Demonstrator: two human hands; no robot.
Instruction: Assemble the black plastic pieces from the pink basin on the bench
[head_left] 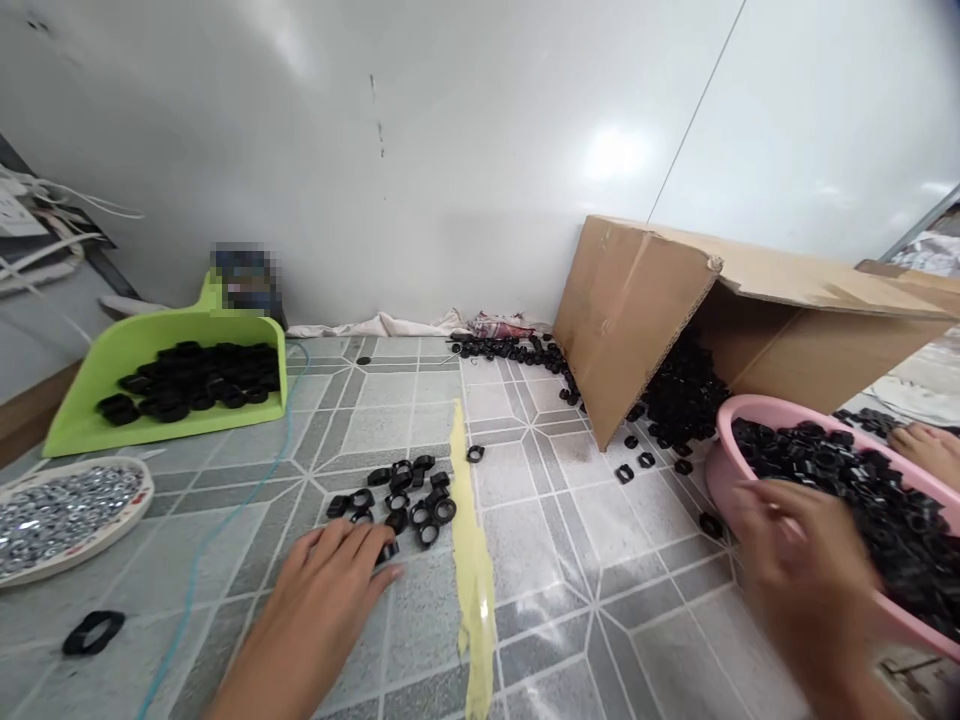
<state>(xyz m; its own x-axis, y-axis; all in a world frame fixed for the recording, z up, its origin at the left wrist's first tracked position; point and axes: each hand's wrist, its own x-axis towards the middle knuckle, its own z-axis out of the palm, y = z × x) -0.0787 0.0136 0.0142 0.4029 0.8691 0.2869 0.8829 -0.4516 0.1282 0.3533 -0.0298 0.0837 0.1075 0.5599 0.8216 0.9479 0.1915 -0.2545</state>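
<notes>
My left hand (330,575) is low over the floor at the near edge of a small cluster of black plastic rings (400,500). Between its thumb and forefinger sits one black ring (388,552). My right hand (806,575), smeared by motion, is at the near left rim of a pink basin (731,440). Many more black rings (847,480) fill that basin. The blur hides whether the right fingers hold anything.
A tipped cardboard box (637,300) spills black rings onto the tiled floor. On the left stand a green dustpan (169,325) with black rings and a plate (142,500) of shiny metal pieces. Yellow tape (471,560) crosses the tiles. Part of a person (930,450) shows far right.
</notes>
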